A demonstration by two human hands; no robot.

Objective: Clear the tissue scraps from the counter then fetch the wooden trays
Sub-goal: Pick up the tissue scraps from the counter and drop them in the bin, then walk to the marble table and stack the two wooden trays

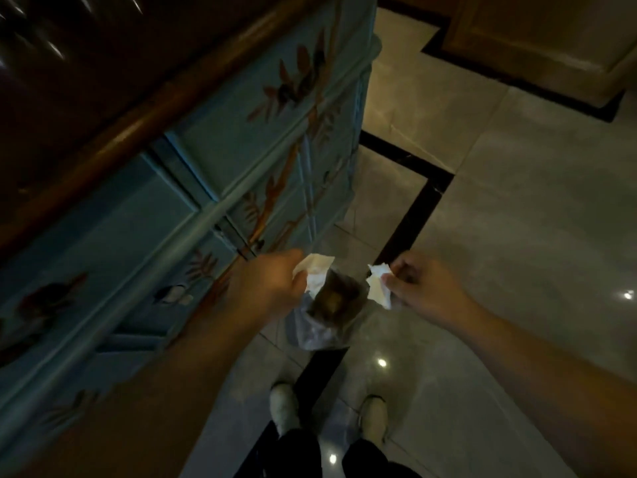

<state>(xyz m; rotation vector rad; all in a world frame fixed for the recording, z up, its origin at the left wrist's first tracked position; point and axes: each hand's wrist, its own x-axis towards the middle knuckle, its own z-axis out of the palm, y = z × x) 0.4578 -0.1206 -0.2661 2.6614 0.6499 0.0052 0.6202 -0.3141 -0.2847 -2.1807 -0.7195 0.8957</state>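
Observation:
My left hand [267, 284] is closed around a white tissue scrap [316, 270] that sticks out past my fingers. My right hand [418, 288] pinches a second white tissue scrap [379, 288]. Both scraps hang just above a small waste bin [327, 315] lined with a pale plastic bag, standing on the floor between my hands; brownish waste shows inside it. The counter top [103, 108] with its dark wood edge runs along the upper left. No wooden trays are in view.
A blue painted cabinet [193, 188] with bamboo and bird motifs fills the left side under the counter. Glossy pale floor tiles [517, 236] with black border strips spread to the right. My two shoes [286, 405] stand below the bin. A wooden cabinet base [537, 32] sits top right.

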